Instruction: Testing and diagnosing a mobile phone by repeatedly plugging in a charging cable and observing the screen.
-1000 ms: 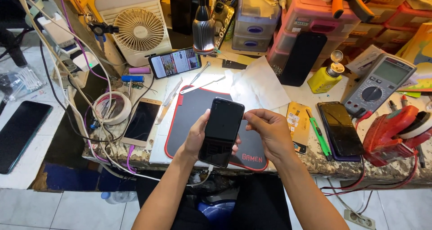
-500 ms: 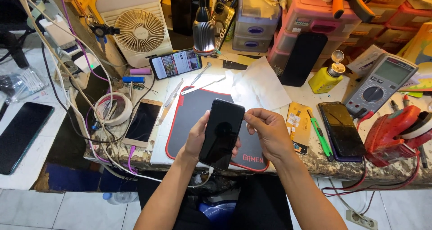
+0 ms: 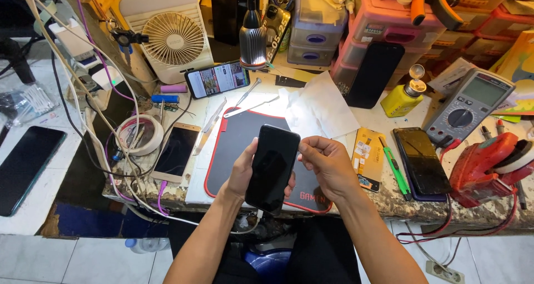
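Note:
A black smartphone [image 3: 273, 167] with a dark screen is held upright over a black mat with a red edge [image 3: 233, 145]. My left hand [image 3: 240, 173] grips the phone from its left side and behind. My right hand [image 3: 328, 164] touches the phone's upper right edge with thumb and forefinger pinched. A white cable [image 3: 253, 222] hangs from the phone's bottom end.
On the bench lie a gold phone [image 3: 177, 150], a lit phone [image 3: 217, 79], a dark phone [image 3: 420, 160], a grey multimeter [image 3: 470, 106], a yellow bottle [image 3: 404, 96], tweezers [image 3: 253, 106], a white fan [image 3: 172, 36], a green pen [image 3: 395, 170]. Another phone [image 3: 25, 164] rests far left.
The phone has tilted slightly more upright in my hands, and my right fingers have shifted up to its upper right edge.

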